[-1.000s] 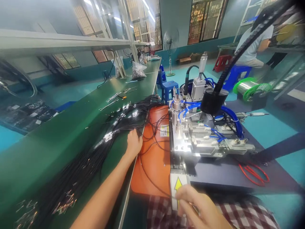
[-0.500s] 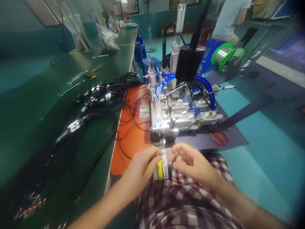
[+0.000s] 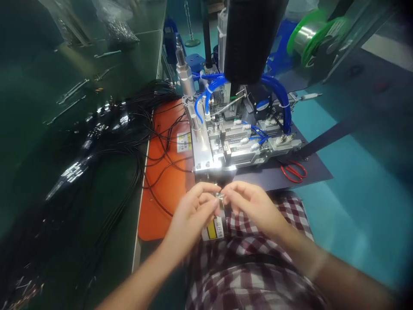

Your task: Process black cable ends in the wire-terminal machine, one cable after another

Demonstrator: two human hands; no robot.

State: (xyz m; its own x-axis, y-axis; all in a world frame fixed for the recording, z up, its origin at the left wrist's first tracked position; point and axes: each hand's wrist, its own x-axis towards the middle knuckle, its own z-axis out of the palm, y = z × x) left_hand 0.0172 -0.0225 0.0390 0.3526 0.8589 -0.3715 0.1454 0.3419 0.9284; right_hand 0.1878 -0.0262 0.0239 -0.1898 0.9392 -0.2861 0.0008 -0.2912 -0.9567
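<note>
My left hand (image 3: 193,211) and my right hand (image 3: 250,202) meet just in front of the small metal machine (image 3: 232,142). Both pinch a tiny shiny metal piece (image 3: 220,197) between their fingertips. A thin black cable (image 3: 158,202) runs from the left hand across the orange mat (image 3: 161,189) toward the bundle of black cables (image 3: 106,142) on the green bench. Under the hands sits a white label with a yellow arrow (image 3: 214,228).
Red-handled scissors (image 3: 293,171) lie on the dark plate right of the machine. A black cylinder (image 3: 251,38) with blue hoses (image 3: 277,94) rises above it. A green wire spool (image 3: 309,34) stands at the back right. Tools (image 3: 69,92) and a bag of parts (image 3: 118,28) lie on the bench (image 3: 38,142).
My left hand left the cable bundle and came in to meet the right hand in front of the machine. The view tilted down and moved closer.
</note>
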